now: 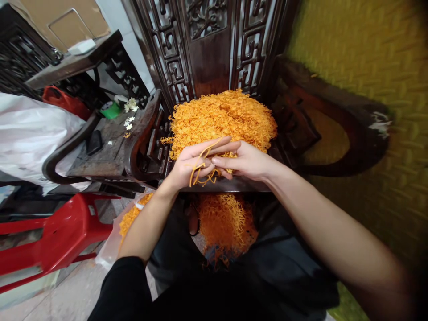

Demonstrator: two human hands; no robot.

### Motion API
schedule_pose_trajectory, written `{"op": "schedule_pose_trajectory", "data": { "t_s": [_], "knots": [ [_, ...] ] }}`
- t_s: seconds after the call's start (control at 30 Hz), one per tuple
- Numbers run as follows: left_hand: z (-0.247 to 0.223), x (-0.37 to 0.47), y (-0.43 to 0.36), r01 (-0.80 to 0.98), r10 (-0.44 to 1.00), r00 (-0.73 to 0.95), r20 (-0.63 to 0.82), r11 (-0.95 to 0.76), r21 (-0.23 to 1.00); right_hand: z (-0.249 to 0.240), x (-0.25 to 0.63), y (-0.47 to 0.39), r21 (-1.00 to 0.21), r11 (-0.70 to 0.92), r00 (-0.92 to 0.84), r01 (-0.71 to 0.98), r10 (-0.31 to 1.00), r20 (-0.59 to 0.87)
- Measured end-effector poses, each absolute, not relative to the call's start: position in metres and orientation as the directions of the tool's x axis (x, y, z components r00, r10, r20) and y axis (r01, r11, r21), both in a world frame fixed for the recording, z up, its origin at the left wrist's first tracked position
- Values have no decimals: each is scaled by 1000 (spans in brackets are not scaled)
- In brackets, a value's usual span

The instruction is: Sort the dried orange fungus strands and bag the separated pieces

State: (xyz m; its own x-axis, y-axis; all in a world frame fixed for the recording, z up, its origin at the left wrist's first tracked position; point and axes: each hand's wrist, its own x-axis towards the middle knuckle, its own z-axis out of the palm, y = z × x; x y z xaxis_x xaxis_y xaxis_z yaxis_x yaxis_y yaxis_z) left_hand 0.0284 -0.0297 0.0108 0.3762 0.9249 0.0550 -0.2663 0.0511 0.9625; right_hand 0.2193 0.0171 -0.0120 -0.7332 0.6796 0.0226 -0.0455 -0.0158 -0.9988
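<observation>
A large heap of curly orange strands lies on the seat of a dark carved wooden chair. At its front edge my two hands meet, fingertips together. My left hand is closed round a few loose orange strands, whose ends hang out below the fingers. My right hand pinches at the same place, with more orange strands between its fingers and partly hidden behind them. Below the seat edge, between my legs, a second mass of orange strands is visible.
A red plastic chair stands at the lower left, beside a clear bag of orange pieces. Further up are a wooden side chair with a green tape roll, and a white bag. A curved armrest is at the right.
</observation>
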Motion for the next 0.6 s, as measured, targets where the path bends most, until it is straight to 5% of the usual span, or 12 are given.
{"op": "schedule_pose_trajectory", "data": {
  "t_s": [0.13, 0.27, 0.4, 0.6],
  "knots": [
    [19, 21, -23, -274, 931, 366, -17, 125, 953, -8, 224, 18, -989, 134, -743, 69, 668, 39],
    [24, 11, -16, -297, 966, 259, 3, 77, 952, -9, 224, 18, -977, 190, -597, 96, 796, 96],
    [20, 4, -10, -242, 995, 91, 41, -18, 970, -12, 225, 19, -989, 146, -410, -22, 901, 142],
    [9, -2, -6, -21, 999, 20, 48, -48, 999, -7, 228, 19, -957, 32, -390, -288, 909, 148]
  ]
}}
